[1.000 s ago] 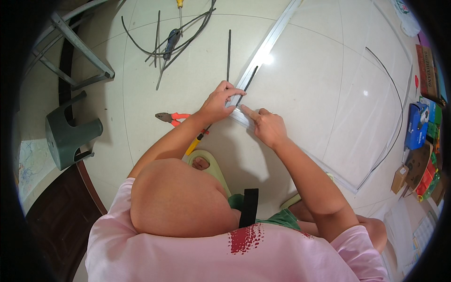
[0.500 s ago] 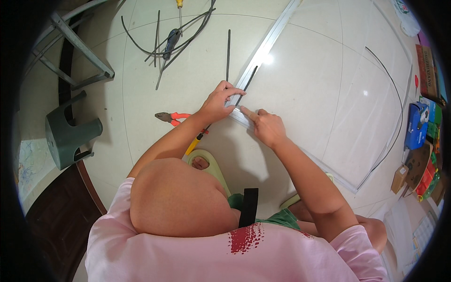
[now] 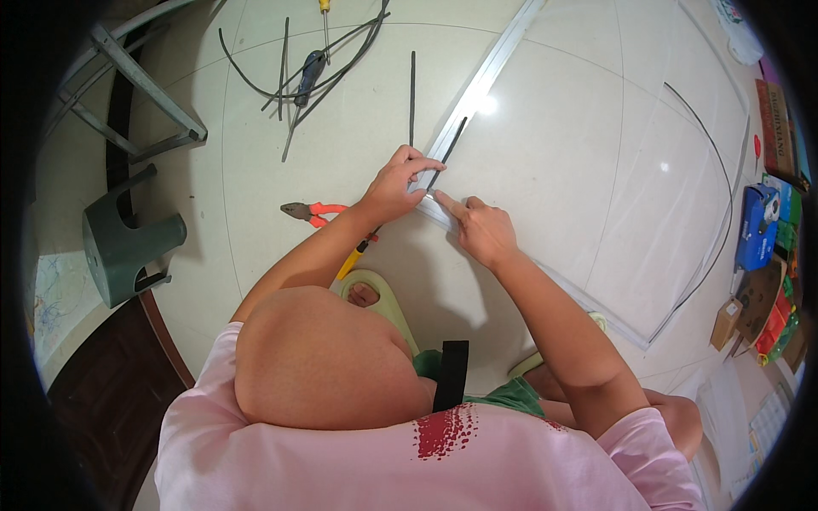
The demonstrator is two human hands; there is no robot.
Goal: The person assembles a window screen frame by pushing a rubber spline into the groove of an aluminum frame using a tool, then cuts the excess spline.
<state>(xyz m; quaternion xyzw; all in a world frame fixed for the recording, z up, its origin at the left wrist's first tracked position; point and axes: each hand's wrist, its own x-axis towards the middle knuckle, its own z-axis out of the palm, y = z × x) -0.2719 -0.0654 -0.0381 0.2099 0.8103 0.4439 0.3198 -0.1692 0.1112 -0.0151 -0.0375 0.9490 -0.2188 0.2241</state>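
Note:
A silver metal frame (image 3: 490,72) lies on the floor, with one corner between my hands. A short black rubber strip (image 3: 453,145) runs along the frame's side near that corner. My left hand (image 3: 399,186) is closed, thumb and index finger around the strip's lower part against the metal. From the right, my right hand (image 3: 486,230) reaches in with its index finger stretched out, its tip at the corner by the strip's near end. Its other fingers are partly curled and nothing shows in them. Fingers hide part of the corner.
Orange-handled pliers (image 3: 313,211) and a yellow-handled tool (image 3: 352,260) lie left of my hands. Farther off are a dark screwdriver (image 3: 310,81) and loose black strips (image 3: 358,55). A green stool (image 3: 128,247) and metal ladder (image 3: 158,89) stand left; boxes (image 3: 757,226) line the right.
My right hand has shifted very slightly left toward the corner. My left hand and the strip hold almost the same place.

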